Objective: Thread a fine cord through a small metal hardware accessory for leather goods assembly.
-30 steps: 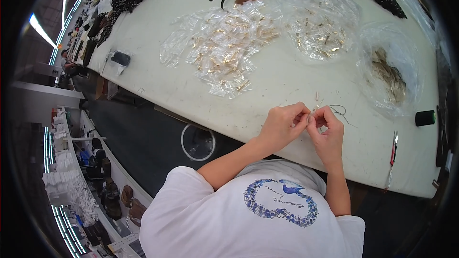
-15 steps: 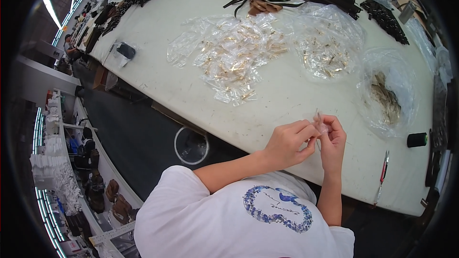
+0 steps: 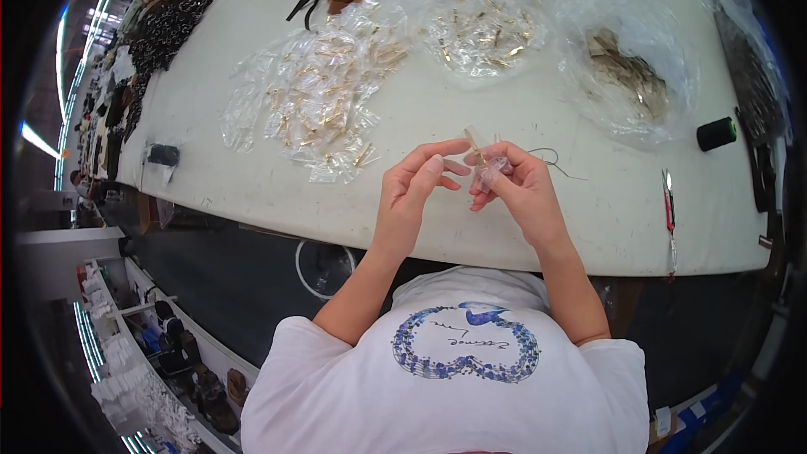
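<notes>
Head view: both hands meet above the white desk [image 3: 252, 118] edge. Right hand [image 3: 521, 189] pinches a small clear packet [image 3: 487, 166] holding a gold metal piece; left hand [image 3: 412, 193], fingers loosely curled, touches it at 9 o'clock. Heaps of similar packets [image 3: 324, 97] at 11 o'clock suggest most work remains. Red-handled snips [image 3: 669, 210] lie at 3 o'clock.

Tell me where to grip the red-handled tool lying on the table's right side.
Grip the red-handled tool by its red handle, coming from above. It lies flat near the table edge, handle pointing away from the person, nothing crowding it, so fingers can close across its narrow sides.
</notes>
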The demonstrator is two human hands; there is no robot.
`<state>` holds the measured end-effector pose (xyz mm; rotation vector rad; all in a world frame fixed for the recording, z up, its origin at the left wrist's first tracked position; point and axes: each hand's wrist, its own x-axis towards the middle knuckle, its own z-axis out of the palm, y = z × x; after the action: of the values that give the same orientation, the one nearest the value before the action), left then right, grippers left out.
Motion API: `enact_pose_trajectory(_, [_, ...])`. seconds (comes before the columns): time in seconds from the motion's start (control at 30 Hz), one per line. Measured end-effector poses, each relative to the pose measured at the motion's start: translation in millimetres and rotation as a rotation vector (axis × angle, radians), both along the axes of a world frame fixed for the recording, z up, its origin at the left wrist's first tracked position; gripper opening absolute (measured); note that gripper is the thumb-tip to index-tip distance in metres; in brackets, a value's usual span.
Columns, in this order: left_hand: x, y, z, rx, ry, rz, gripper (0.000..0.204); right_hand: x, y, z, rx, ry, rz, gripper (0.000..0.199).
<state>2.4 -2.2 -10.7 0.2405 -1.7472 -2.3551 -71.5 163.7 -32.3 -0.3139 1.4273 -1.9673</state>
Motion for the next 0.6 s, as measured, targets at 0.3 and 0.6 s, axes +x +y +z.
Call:
enact_pose_trajectory(0.3, [-1,2,-15,-0.045,-0.019,0.173,0.013,20,-12,-5,-0.07,0.121,-0.294,0.021])
enact_pose_trajectory(0.6, [1,11,-11,-0.18,0.056,0.184,0.008,16,-10,-8,-0.143,0.028,-0.276,0.015])
